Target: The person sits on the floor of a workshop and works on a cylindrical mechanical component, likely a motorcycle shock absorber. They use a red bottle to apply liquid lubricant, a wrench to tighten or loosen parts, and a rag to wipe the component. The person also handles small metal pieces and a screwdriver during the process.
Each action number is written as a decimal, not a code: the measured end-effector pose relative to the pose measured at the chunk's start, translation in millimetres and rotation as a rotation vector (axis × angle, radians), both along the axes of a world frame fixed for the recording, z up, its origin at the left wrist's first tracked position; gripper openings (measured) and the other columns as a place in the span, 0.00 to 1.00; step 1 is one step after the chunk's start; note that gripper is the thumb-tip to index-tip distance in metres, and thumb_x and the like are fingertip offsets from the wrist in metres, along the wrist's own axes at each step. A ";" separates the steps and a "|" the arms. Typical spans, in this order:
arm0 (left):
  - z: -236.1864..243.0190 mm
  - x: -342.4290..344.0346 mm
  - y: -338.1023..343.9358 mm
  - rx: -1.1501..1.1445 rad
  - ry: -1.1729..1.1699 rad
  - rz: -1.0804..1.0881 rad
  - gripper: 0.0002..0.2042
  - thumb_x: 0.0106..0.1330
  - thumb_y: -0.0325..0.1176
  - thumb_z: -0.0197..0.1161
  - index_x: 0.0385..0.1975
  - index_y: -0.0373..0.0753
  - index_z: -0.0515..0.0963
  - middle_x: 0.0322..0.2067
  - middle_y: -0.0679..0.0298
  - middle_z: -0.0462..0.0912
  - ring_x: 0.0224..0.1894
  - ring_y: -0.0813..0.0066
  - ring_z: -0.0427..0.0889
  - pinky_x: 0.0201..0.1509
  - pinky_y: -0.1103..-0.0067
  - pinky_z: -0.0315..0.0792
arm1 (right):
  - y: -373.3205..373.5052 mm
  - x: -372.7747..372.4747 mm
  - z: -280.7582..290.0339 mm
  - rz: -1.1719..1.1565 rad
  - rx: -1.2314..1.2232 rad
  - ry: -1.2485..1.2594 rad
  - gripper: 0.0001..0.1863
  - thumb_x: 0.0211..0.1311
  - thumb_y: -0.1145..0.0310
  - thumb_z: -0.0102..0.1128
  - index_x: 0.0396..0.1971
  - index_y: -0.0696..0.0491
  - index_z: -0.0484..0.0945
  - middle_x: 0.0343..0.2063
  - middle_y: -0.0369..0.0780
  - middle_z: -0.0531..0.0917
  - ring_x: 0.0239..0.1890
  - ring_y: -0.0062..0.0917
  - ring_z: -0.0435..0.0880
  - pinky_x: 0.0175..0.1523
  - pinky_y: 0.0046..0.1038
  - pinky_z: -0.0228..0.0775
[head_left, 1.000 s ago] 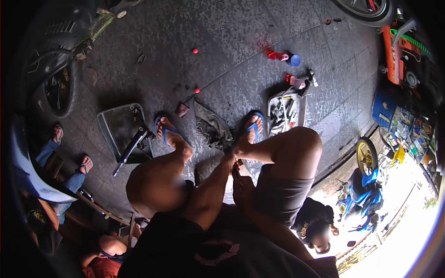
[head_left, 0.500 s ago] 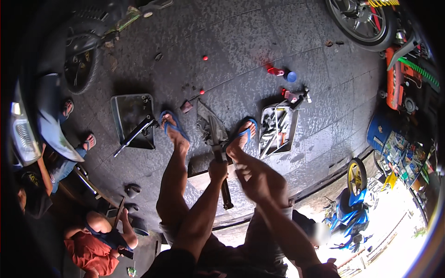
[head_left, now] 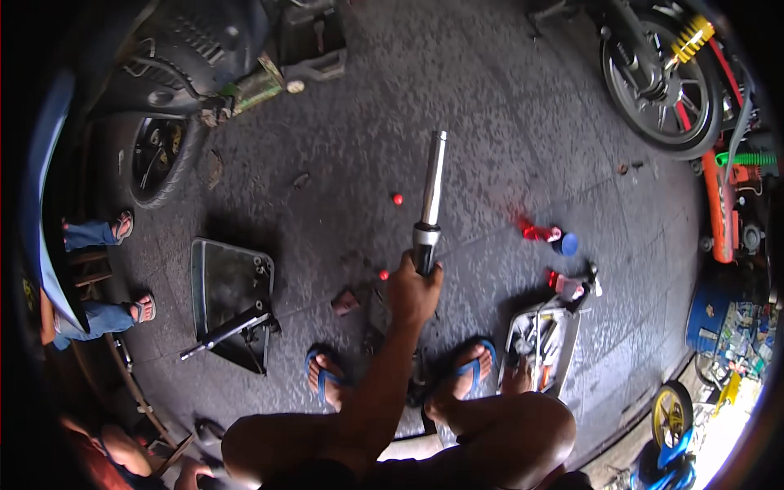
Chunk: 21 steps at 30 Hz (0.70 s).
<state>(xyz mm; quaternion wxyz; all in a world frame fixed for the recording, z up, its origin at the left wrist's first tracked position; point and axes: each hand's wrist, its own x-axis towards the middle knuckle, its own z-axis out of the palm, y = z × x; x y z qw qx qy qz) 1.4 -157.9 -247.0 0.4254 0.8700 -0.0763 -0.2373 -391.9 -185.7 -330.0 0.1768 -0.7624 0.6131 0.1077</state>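
Observation:
My left hand (head_left: pixel 412 290) is wrapped round a motorcycle fork leg (head_left: pixel 433 188), with its bright chrome tube pointing up and away over the floor. The lower part of the leg is hidden behind my hand and forearm. At the tool tray (head_left: pixel 572 343) by my right foot, my right hand (head_left: pixel 518 377) reaches in among the tools. My right knee covers that arm, and the fingers do not show clearly. A second fork leg (head_left: pixel 233 329) lies across the metal tray (head_left: pixel 196 286) on the left.
Beyond the tool tray are a red spill, a red bottle (head_left: pixel 539 233) and a blue cap (head_left: pixel 565 244). Two small red balls (head_left: pixel 398 198) lie on the floor. Motorcycles surround the area, one wheel (head_left: pixel 665 90) at far right. Another person's sandalled feet (head_left: pixel 144 308) are at left.
My left hand has swung the fork leg forward, away from my body. My right hand has left the space beside the leg and gone down to the tool tray. The view has shifted.

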 end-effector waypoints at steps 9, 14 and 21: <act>44.7 -25.2 39.0 -0.171 -0.176 -0.098 0.17 0.59 0.42 0.69 0.40 0.36 0.77 0.26 0.48 0.85 0.32 0.44 0.85 0.37 0.59 0.77 | -37.0 -17.8 73.6 -0.273 0.185 -0.548 0.12 0.61 0.64 0.57 0.39 0.56 0.79 0.35 0.37 0.81 0.38 0.26 0.77 0.44 0.29 0.69; 70.2 -73.7 53.8 -0.244 -0.298 -0.204 0.17 0.58 0.42 0.69 0.38 0.36 0.76 0.26 0.46 0.84 0.34 0.41 0.84 0.38 0.56 0.76 | -47.7 100.1 189.8 -0.405 0.427 -1.370 0.05 0.61 0.69 0.57 0.30 0.54 0.80 0.27 0.31 0.78 0.32 0.18 0.73 0.40 0.23 0.66; 120.1 -112.2 52.7 -0.171 -0.438 -0.286 0.16 0.54 0.35 0.69 0.38 0.35 0.74 0.24 0.43 0.82 0.32 0.39 0.83 0.35 0.54 0.76 | -55.4 213.1 218.1 -0.062 0.922 -1.829 0.08 0.67 0.74 0.61 0.44 0.54 0.79 0.38 0.33 0.84 0.42 0.18 0.79 0.50 0.25 0.70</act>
